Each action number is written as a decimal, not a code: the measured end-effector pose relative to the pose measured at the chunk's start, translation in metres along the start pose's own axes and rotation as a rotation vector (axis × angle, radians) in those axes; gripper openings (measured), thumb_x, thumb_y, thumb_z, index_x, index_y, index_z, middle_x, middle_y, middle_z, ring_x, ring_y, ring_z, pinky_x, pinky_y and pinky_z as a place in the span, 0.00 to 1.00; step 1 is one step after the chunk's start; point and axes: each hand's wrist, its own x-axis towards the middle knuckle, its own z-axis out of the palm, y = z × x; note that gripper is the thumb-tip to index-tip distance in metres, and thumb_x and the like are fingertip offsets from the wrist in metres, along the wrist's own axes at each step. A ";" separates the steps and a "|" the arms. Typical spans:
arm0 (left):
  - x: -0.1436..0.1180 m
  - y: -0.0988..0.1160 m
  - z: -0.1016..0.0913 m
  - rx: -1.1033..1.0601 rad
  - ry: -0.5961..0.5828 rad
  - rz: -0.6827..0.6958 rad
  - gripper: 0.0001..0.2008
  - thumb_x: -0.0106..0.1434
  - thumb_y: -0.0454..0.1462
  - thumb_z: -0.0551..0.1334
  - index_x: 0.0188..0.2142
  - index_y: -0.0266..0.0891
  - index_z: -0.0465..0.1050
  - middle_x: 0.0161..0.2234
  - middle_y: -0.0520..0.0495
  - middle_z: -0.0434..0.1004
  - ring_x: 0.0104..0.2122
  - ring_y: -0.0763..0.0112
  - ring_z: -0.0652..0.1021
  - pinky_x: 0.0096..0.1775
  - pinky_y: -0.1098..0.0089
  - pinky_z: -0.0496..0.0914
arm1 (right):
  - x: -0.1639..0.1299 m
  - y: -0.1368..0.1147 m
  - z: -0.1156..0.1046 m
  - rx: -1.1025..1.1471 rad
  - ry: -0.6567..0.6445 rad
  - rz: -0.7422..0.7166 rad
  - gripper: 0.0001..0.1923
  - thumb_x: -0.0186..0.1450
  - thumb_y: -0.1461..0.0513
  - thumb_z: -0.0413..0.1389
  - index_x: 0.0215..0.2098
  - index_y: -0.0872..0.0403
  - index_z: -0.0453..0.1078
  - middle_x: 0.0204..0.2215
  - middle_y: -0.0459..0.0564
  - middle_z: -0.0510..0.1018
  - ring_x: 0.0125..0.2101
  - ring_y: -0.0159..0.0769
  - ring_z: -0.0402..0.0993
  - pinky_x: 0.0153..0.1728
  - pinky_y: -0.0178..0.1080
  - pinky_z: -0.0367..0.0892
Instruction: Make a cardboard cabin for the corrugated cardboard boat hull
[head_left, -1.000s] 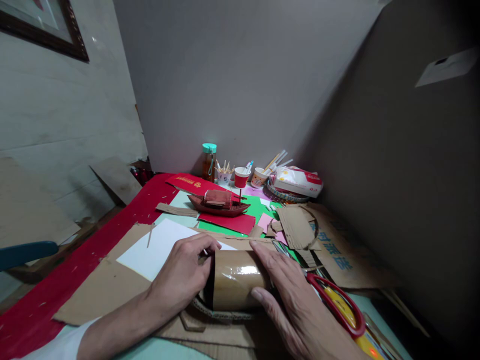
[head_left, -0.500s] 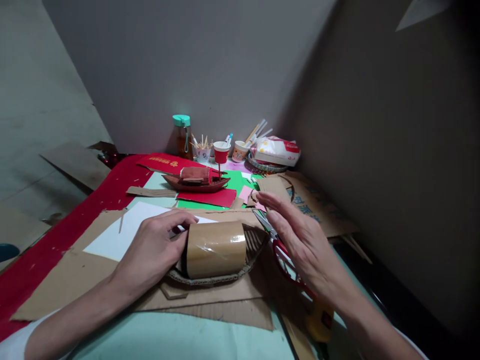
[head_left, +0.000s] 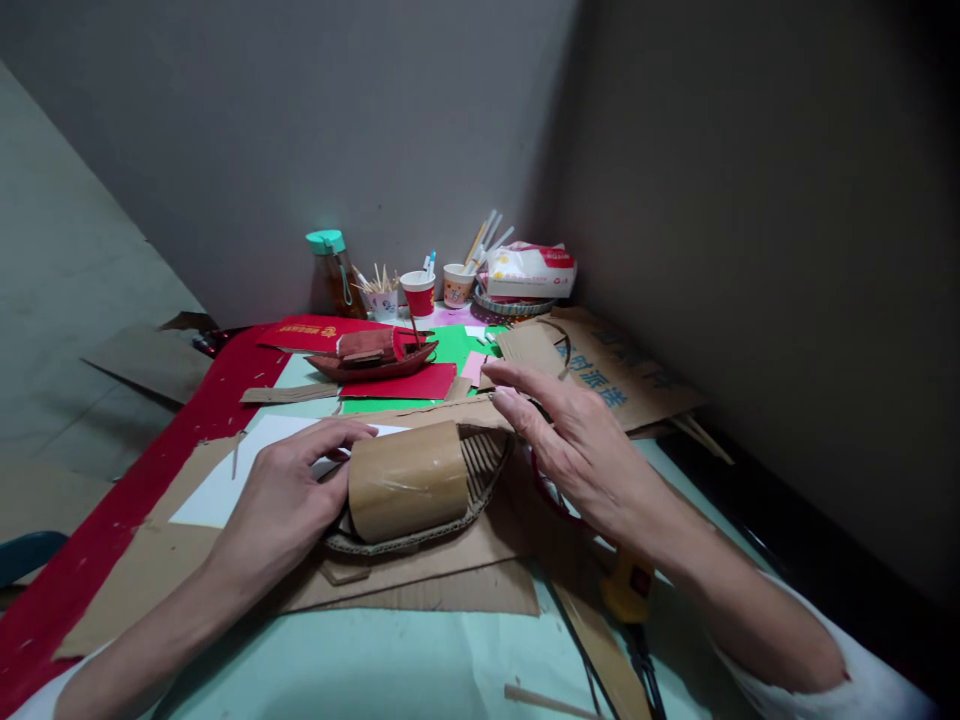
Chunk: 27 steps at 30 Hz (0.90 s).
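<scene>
A cardboard boat (head_left: 480,478) with a curved brown cover (head_left: 409,478) lies on cardboard sheets before me. My left hand (head_left: 289,495) rests against the cover's left end, with its fingers curled at the cover's edge. Hovering over the boat's right tip is my right hand (head_left: 577,440), fingers spread and holding nothing. Under that hand lie red-handled scissors (head_left: 541,482), mostly hidden. A white paper sheet (head_left: 225,480) lies left of the boat.
A red model boat (head_left: 371,355) stands on red and green paper further back. Behind it are a bottle with a green cap (head_left: 330,265), paper cups with sticks (head_left: 418,290) and a tissue pack (head_left: 529,270). A yellow tool (head_left: 628,592) lies near right. Cardboard walls close in behind and to the right.
My right hand lifted off the cover and now hovers open over the boat's right tip. The view turned so everything shifted left. My left hand stayed at the cover.
</scene>
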 end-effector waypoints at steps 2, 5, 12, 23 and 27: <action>-0.002 0.003 -0.003 0.026 -0.004 -0.002 0.13 0.58 0.42 0.63 0.41 0.46 0.80 0.48 0.48 0.83 0.49 0.55 0.79 0.49 0.63 0.72 | 0.000 0.000 -0.001 0.005 0.004 0.001 0.18 0.75 0.55 0.47 0.55 0.52 0.73 0.53 0.50 0.80 0.51 0.42 0.76 0.51 0.41 0.66; -0.005 0.008 -0.015 0.070 0.010 -0.041 0.19 0.58 0.48 0.64 0.46 0.46 0.79 0.48 0.48 0.84 0.47 0.55 0.80 0.48 0.63 0.73 | 0.001 0.002 -0.004 0.033 0.039 0.016 0.17 0.75 0.56 0.48 0.54 0.52 0.74 0.50 0.50 0.82 0.49 0.41 0.77 0.48 0.40 0.66; -0.021 0.004 -0.064 0.066 0.367 -0.166 0.18 0.59 0.51 0.64 0.45 0.48 0.79 0.45 0.60 0.83 0.50 0.62 0.77 0.53 0.69 0.68 | 0.007 0.018 -0.018 0.134 0.273 0.038 0.12 0.73 0.58 0.52 0.47 0.51 0.76 0.46 0.50 0.83 0.47 0.42 0.78 0.48 0.41 0.68; -0.028 -0.019 -0.054 -0.106 0.135 -0.140 0.19 0.65 0.52 0.58 0.36 0.41 0.80 0.26 0.55 0.76 0.22 0.73 0.71 0.25 0.74 0.64 | 0.004 0.018 -0.022 -0.072 -0.058 0.067 0.14 0.70 0.57 0.52 0.34 0.53 0.77 0.24 0.48 0.82 0.24 0.39 0.78 0.27 0.36 0.66; -0.036 -0.020 -0.039 -0.160 -0.027 -0.176 0.25 0.67 0.56 0.53 0.43 0.42 0.79 0.23 0.52 0.73 0.19 0.70 0.71 0.23 0.72 0.64 | 0.002 0.013 -0.012 -0.125 -0.161 0.040 0.15 0.71 0.58 0.50 0.43 0.54 0.78 0.25 0.50 0.83 0.26 0.41 0.78 0.28 0.37 0.65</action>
